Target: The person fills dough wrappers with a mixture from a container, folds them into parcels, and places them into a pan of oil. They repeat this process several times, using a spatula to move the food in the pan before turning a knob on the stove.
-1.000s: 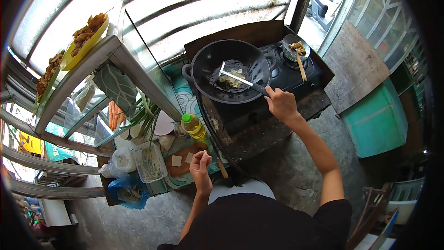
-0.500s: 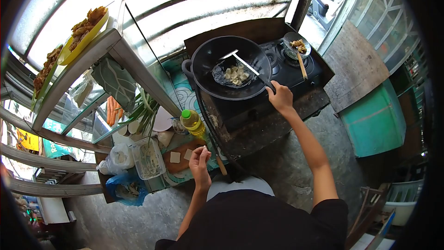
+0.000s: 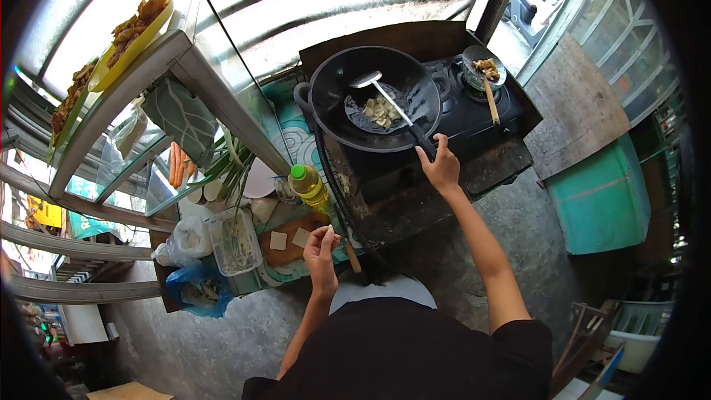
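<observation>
A black wok [image 3: 329, 122] sits on the stove with pale fried pieces [image 3: 380, 112] in oil at its bottom. A metal spatula [image 3: 390, 101] with a black handle leans in the wok, its handle over the near right rim. My right hand [image 3: 443, 170] is at the handle's end, thumb and forefinger spread apart around it without closing. Above the cutting board [image 3: 278, 258], my left hand [image 3: 321, 255] is pinched; a tiny whitish bit shows at its fingertips, too small to name. Two pale square wrappers [image 3: 278, 241] lie on the board, the right one beside my left hand.
A yellow oil bottle [image 3: 309, 187] with a green cap stands between board and stove. Left of the board are a plastic tub [image 3: 235, 244] and a blue bag [image 3: 198, 292]. A strainer [image 3: 485, 67] with fried food rests on the right burner. A glass case [image 3: 185, 67] rises at left.
My right hand has loosened from the spatula handle, and its fingers have spread. The spatula head has turned in the wok. My left hand stays pinched; the view has shifted slightly.
</observation>
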`<state>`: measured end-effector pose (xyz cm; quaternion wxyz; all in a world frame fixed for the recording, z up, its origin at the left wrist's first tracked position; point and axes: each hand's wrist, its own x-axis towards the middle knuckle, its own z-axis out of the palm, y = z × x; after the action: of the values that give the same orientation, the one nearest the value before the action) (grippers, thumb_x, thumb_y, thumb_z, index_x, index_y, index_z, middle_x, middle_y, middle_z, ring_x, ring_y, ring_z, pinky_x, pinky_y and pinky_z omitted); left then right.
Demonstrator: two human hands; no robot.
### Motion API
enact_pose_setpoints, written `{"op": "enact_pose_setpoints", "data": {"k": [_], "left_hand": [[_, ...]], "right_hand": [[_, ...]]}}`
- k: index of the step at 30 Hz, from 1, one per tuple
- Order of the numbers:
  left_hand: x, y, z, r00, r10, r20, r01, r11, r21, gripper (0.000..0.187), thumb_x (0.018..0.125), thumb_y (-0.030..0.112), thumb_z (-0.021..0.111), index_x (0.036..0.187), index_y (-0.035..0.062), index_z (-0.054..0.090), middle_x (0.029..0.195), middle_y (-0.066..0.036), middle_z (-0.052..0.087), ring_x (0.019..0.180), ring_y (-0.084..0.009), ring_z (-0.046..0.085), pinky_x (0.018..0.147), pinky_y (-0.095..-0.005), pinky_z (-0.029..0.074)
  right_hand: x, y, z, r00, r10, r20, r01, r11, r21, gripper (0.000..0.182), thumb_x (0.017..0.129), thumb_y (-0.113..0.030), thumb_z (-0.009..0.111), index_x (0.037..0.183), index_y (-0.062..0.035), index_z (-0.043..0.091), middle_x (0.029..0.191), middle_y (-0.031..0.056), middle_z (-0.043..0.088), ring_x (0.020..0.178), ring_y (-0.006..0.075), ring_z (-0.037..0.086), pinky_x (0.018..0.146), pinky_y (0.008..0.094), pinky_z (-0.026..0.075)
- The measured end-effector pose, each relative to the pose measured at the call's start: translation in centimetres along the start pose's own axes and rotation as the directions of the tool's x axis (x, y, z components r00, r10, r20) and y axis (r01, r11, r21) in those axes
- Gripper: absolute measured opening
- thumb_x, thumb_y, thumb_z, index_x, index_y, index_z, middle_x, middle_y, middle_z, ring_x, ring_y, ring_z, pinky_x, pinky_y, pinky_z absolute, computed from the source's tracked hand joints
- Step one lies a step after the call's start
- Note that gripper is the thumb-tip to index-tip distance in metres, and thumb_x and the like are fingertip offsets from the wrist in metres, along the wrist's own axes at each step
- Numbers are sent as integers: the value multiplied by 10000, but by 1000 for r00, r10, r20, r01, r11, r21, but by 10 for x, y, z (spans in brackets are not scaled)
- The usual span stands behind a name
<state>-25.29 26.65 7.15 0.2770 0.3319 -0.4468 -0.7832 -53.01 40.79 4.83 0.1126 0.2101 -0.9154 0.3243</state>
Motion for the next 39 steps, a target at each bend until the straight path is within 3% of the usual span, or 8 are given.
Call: {"op": "enact_pose_setpoints", "data": {"k": [3,5,8,10,13,26,34,39], "left_hand": [[0,-1,2,1000,-10,3,10,1000,13,123,868,118,550,938,19,570,797,-23,576,730,-68,505,712,-210,404],[-3,1,3,1000,-13,-1,13,1000,7,123,868,117,550,938,19,571,797,-23,577,731,-68,506,713,-209,405],[-3,-1,1,1000,-7,-27,7,1000,-8,124,869,116,549,940,17,573,797,-22,578,731,-67,507,713,-206,406],[-5,-2,-2,998,-9,-56,8,1000,-19,126,869,117,549,941,16,574,795,-22,579,732,-67,509,712,-204,407],[-8,-1,-6,996,-1,-89,0,1000,-9,130,869,120,551,944,17,576,794,-20,579,730,-64,509,707,-198,406],[-14,1,-17,986,15,-167,-18,1000,-15,108,869,144,560,936,61,569,782,14,569,721,-39,510,717,-186,412],[-24,4,-21,986,34,-164,-39,999,-26,101,869,143,558,932,65,570,781,15,568,708,-42,494,700,-182,397],[-34,3,-33,976,56,-209,-68,996,-54,123,872,123,551,939,23,573,789,-16,576,717,-56,494,693,-193,400]], "right_hand": [[-4,-11,-14,977,-166,-137,150,981,-121,375,784,-307,609,1008,-60,437,824,177,587,768,360,586,649,433,456],[-19,-20,-28,781,-527,-336,399,834,-381,302,799,-279,592,953,-48,475,858,156,563,793,334,572,669,418,446],[-68,1,-8,865,-499,-46,468,838,-282,250,834,-264,552,925,-40,489,859,171,566,780,330,583,654,435,450],[-87,15,17,905,-1,425,76,984,-159,249,861,-272,513,903,-28,489,866,190,568,787,350,586,646,445,457],[-90,38,53,988,39,150,-33,999,-41,264,875,-272,497,823,-14,482,828,212,574,766,400,568,638,466,443],[-64,63,90,969,17,247,-36,997,72,177,816,-131,550,788,30,482,807,269,560,727,449,543,644,478,445],[-66,65,90,833,-398,384,543,723,-427,219,653,-70,570,848,18,526,753,115,551,735,233,593,610,289,518],[-65,71,96,745,-538,395,663,534,-524,245,637,-108,559,839,32,548,737,109,539,664,197,555,553,252,483]]}}
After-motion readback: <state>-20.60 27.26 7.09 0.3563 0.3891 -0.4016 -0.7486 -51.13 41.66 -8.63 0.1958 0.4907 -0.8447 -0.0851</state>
